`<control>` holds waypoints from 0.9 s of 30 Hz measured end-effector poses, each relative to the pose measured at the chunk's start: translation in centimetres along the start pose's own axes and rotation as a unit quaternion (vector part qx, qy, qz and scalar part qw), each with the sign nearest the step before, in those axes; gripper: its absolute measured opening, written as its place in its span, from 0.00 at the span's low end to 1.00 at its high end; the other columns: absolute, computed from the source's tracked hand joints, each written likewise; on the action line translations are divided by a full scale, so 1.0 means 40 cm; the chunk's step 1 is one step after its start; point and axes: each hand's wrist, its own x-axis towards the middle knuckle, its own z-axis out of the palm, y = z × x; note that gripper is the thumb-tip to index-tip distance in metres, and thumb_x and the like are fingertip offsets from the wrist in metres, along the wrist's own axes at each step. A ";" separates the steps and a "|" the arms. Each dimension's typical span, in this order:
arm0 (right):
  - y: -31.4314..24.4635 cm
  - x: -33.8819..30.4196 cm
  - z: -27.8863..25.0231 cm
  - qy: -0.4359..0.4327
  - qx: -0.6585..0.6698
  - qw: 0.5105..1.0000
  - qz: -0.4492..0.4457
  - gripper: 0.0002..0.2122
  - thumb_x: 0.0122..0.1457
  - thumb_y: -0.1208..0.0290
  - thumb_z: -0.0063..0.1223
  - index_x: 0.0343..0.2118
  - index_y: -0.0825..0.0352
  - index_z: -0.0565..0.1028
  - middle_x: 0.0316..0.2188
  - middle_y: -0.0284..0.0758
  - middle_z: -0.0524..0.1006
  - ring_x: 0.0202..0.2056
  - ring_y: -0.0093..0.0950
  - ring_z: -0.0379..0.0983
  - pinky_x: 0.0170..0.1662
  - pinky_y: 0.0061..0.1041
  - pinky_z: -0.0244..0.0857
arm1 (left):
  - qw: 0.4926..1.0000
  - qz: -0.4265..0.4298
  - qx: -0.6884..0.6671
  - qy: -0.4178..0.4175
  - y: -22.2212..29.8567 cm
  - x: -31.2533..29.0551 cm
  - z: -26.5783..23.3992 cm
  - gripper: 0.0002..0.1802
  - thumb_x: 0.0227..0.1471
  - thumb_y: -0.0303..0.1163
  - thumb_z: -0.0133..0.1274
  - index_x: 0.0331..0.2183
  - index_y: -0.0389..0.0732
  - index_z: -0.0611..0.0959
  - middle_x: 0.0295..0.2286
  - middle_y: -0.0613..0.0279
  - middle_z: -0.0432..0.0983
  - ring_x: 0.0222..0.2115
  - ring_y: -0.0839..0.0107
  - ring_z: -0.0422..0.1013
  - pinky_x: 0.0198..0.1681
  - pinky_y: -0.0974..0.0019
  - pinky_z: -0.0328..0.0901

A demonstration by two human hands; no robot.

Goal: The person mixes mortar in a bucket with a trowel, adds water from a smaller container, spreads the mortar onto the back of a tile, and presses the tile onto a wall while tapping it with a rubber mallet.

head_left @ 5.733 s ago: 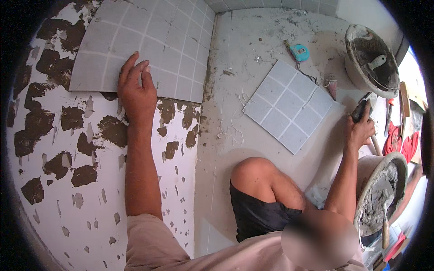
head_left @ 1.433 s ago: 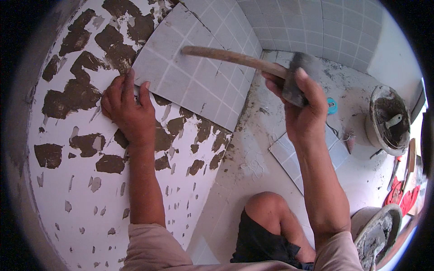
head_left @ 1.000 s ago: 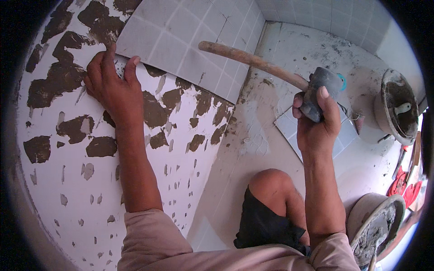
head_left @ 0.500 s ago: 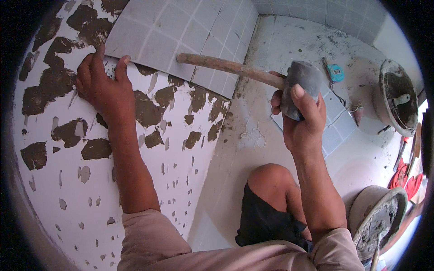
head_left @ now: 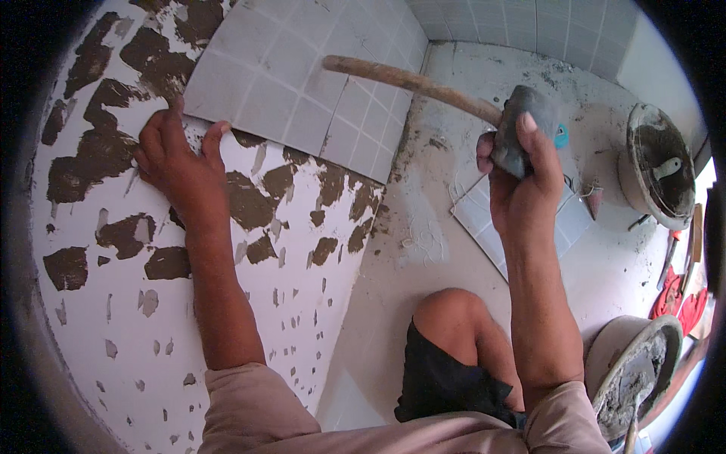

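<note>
A rubber mallet [head_left: 412, 81] with a dark head and wooden handle is in my right hand [head_left: 528, 193]. The fingers and thumb wrap its head, and the handle points left, its end overlapping the tiled wall in view. My left hand [head_left: 181, 155] has its thumb and forefinger spread at the lower left corner of a grey wall tile [head_left: 261, 106] with a pale grid pattern. Those fingertips touch the tile's edges. Brown mortar patches [head_left: 94, 159] cover the white wall [head_left: 242, 325] around and below the tile.
A loose tile [head_left: 484, 231] lies on the floor beyond my right forearm, near tangled string [head_left: 423, 246]. A teal tape measure [head_left: 561, 136] is partly hidden behind the mallet. Two buckets stand at the right: one dark inside [head_left: 634, 163], one holding grey mortar [head_left: 631, 386]. Red gloves [head_left: 669, 295] lie between them.
My right hand and the mallet have shifted a little right and up, now partly covering the tape measure. My left hand stays at the tile corner; the whole view has tilted slightly.
</note>
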 end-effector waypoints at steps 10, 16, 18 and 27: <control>0.041 0.159 0.079 -0.006 0.054 0.998 0.023 0.13 0.60 0.62 0.60 0.35 0.68 0.73 0.28 0.35 0.75 0.25 0.30 0.77 0.26 0.28 0.66 | 1.000 -0.004 -0.020 -0.005 0.005 0.006 -0.004 0.35 0.46 0.51 0.66 0.54 0.48 0.79 0.51 0.62 0.69 0.52 0.56 0.65 0.55 0.45 0.59; 0.019 0.167 0.107 -0.016 0.021 1.000 -0.011 0.14 0.59 0.62 0.60 0.37 0.68 0.73 0.28 0.35 0.76 0.25 0.31 0.77 0.25 0.29 0.64 | 0.999 -0.006 -0.029 -0.016 0.005 0.001 -0.005 0.35 0.46 0.49 0.67 0.54 0.46 0.78 0.51 0.62 0.69 0.53 0.56 0.63 0.57 0.45 0.57; 0.008 0.162 0.120 -0.001 0.027 0.998 -0.050 0.14 0.58 0.62 0.61 0.37 0.69 0.73 0.28 0.36 0.76 0.25 0.31 0.77 0.25 0.30 0.64 | 0.999 -0.005 -0.033 -0.008 0.008 0.004 -0.007 0.35 0.46 0.49 0.67 0.54 0.46 0.78 0.51 0.62 0.69 0.53 0.56 0.63 0.57 0.45 0.57; -0.001 0.154 0.120 -0.039 -0.003 0.996 -0.074 0.14 0.57 0.65 0.63 0.37 0.69 0.72 0.28 0.36 0.76 0.24 0.31 0.77 0.25 0.29 0.65 | 0.999 0.016 -0.028 -0.006 0.001 0.003 -0.005 0.37 0.47 0.48 0.67 0.56 0.45 0.77 0.52 0.60 0.68 0.54 0.56 0.63 0.57 0.44 0.56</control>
